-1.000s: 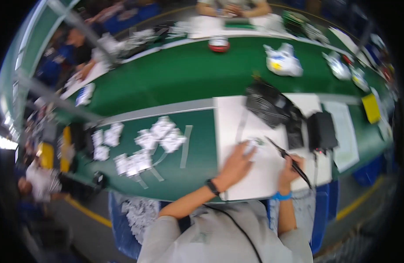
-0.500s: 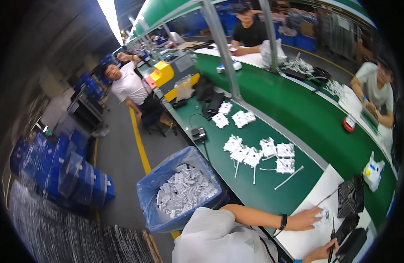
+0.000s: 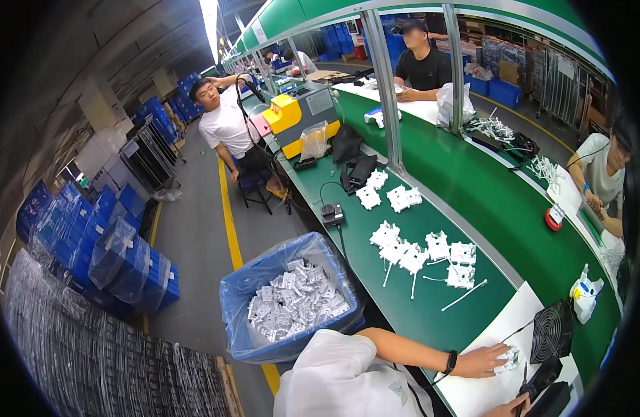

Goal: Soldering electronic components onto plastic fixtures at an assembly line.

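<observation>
White plastic part [image 3: 509, 358] sits on the white mat [image 3: 487, 389] at the near right end of the green bench [image 3: 431, 306], under my left hand [image 3: 481, 361], whose fingers curl over it in a narrow hold. My right hand [image 3: 506, 406] is clipped by the lower edge; it seems closed around a thin dark tool [image 3: 525, 379], though I cannot tell for sure. Since 1 second ago my view has swung left along the aisle (the hands now sit in the corner), yet the left hand stays on the part, so the work looks uninterrupted. Its long axis is too hidden to judge. Just beyond stands 1 black fan [image 3: 551, 332]; farther left, loose white parts [image 3: 424, 251] and a blue bin [image 3: 264, 278].
</observation>
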The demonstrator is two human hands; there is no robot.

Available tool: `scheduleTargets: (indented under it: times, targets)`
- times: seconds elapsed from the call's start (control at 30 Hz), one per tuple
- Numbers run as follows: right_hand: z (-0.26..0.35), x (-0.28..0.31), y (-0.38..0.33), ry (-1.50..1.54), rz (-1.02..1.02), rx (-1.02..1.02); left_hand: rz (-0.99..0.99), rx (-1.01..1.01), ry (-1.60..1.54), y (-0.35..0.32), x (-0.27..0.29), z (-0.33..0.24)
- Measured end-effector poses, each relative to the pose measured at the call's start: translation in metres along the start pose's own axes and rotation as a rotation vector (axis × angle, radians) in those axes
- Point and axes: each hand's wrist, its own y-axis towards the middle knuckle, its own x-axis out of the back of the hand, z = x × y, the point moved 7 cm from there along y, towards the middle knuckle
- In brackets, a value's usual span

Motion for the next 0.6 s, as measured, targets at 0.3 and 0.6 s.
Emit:
scheduleTargets:
  times: [0.3,0.6]
  targets:
    - [-0.083,0.047,0.006,-0.160,0.005,-0.018,0.059,0.000,0.002,0.006,-0.007,-0.005]
    - [-0.084,0.023,-0.017,0.033,-0.034,-0.209,0.095,-0.051,0.052,0.007,-0.002,0.002]
